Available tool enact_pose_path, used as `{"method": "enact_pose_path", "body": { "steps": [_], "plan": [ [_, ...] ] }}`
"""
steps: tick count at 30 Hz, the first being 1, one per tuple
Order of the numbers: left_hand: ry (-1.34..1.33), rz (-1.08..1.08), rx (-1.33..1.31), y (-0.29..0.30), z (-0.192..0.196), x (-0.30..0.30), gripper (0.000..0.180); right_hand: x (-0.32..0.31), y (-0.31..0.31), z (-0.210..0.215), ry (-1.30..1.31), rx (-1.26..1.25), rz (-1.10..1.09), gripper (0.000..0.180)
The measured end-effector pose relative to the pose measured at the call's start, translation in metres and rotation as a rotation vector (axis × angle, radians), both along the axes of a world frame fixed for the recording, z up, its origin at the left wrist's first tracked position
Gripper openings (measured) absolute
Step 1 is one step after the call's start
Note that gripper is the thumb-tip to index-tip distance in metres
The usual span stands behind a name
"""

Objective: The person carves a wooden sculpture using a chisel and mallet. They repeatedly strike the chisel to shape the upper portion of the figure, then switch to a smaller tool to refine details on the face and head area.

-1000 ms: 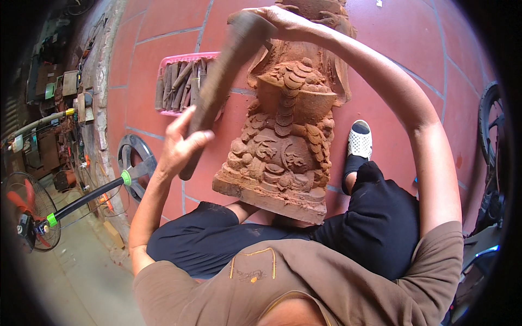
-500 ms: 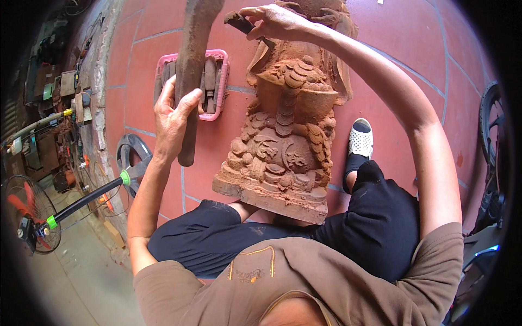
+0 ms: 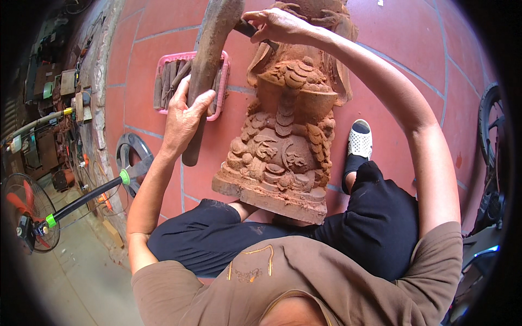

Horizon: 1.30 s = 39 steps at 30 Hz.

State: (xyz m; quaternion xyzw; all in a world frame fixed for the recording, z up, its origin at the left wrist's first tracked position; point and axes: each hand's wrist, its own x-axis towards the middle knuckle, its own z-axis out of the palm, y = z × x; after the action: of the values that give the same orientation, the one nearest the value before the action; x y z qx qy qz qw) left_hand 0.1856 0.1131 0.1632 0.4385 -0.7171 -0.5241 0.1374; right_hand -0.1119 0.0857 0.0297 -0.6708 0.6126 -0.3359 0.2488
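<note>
A reddish-brown carved wooden statue [image 3: 283,141] leans back against my lap on the tiled floor. My left hand [image 3: 184,117] grips the handle of a long wooden mallet [image 3: 209,60], whose thick head is raised near the top of the view. My right hand [image 3: 277,24] holds a dark chisel [image 3: 250,30] against the upper part of the statue. The mallet head is close beside the chisel's butt end. The chisel's tip is hidden by my fingers.
A pink tray [image 3: 223,92] with several chisels lies on the red tiles behind the mallet. A standing fan [image 3: 32,212] with a black pole is at the left, by cluttered tools. A white shoe [image 3: 360,138] and a bicycle wheel [image 3: 489,130] are to the right.
My left hand has swung the mallet from a tilted position to nearly upright, its head now near the chisel. My right hand keeps the chisel on the statue.
</note>
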Motion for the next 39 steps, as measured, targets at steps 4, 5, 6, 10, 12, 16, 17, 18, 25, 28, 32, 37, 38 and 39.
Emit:
{"method": "enact_pose_path", "body": {
  "steps": [4,5,6,10,12,16,17,18,25,28,32,37,38,39],
  "plan": [
    [0.044,0.029,0.031,-0.004,0.003,-0.001,0.034,-0.003,0.003,0.004,-0.004,-0.013,-0.005,0.067],
    [0.086,0.039,0.053,-0.004,0.002,-0.001,0.034,-0.005,0.003,0.006,-0.013,0.031,-0.004,0.067],
    [0.087,0.047,0.05,-0.005,0.004,0.002,0.034,-0.003,0.002,0.014,-0.026,0.071,0.005,0.068],
    [0.103,0.077,0.042,-0.011,0.006,0.008,0.034,0.003,0.005,0.038,-0.19,0.011,0.108,0.049],
    [0.11,0.069,0.043,-0.01,0.008,0.003,0.034,0.005,0.003,0.02,-0.159,0.025,0.058,0.067],
    [0.109,0.074,0.029,-0.008,0.012,0.001,0.035,0.01,0.004,0.014,-0.108,0.028,0.023,0.066],
    [0.104,0.078,0.022,-0.006,0.015,0.002,0.035,0.011,0.005,0.017,-0.076,0.021,0.044,0.066],
    [0.103,0.078,0.014,-0.005,0.016,0.001,0.035,0.01,0.007,0.02,-0.04,0.012,0.061,0.066],
    [0.056,0.04,0.016,-0.006,-0.002,0.005,0.034,0.014,0.014,0.024,-0.03,-0.106,0.077,0.061],
    [0.099,0.088,0.013,-0.005,0.001,0.008,0.032,0.015,0.013,0.028,-0.038,-0.068,0.091,0.061],
    [0.0,0.007,-0.012,-0.008,-0.008,0.007,0.031,0.016,0.009,0.025,-0.005,-0.05,0.101,0.061],
    [0.104,0.096,0.054,-0.009,-0.006,0.007,0.031,0.017,0.004,0.023,-0.005,-0.034,0.114,0.061],
    [0.069,0.084,0.056,-0.007,-0.006,0.007,0.03,0.018,0.004,0.022,-0.002,-0.041,0.121,0.061],
    [0.038,0.072,0.057,-0.006,-0.006,0.005,0.029,0.017,0.004,0.023,0.005,-0.047,0.127,0.061]
  ]
}}
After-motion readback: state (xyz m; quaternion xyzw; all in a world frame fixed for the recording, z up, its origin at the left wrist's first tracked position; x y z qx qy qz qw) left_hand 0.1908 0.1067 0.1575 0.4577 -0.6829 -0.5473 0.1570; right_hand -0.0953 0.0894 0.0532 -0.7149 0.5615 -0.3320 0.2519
